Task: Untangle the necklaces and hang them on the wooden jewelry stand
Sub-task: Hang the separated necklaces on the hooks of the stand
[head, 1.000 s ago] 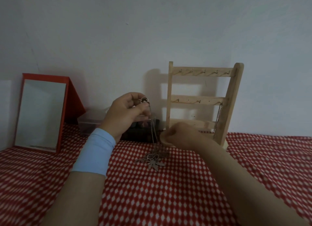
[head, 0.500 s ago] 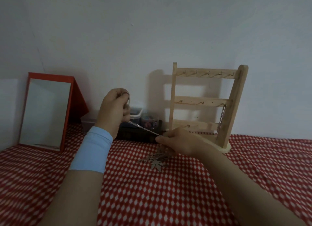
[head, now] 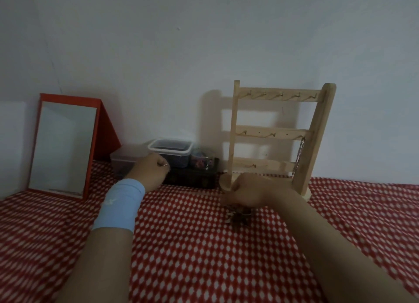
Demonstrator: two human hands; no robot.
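Observation:
A wooden jewelry stand [head: 315,141] with three rows of hooks stands against the wall. One chain [head: 299,157] hangs from its middle row at the right. A tangle of necklaces with a leaf pendant [head: 238,216] lies on the red checked cloth [head: 192,246] in front of the stand. My right hand [head: 249,192] is closed over the top of that tangle, hiding most of it. My left hand [head: 150,171], with a light blue wristband, is fisted to the left and pinches a small ring end of a chain.
A red-framed mirror [head: 63,144] leans at the left. Clear plastic boxes [head: 170,153], a small jar [head: 201,160] and a dark case [head: 192,178] sit along the wall between mirror and stand.
My left hand has dropped from chest height down and left toward the plastic boxes. My right hand has lowered onto the tangle on the cloth. The taut chain between them no longer shows.

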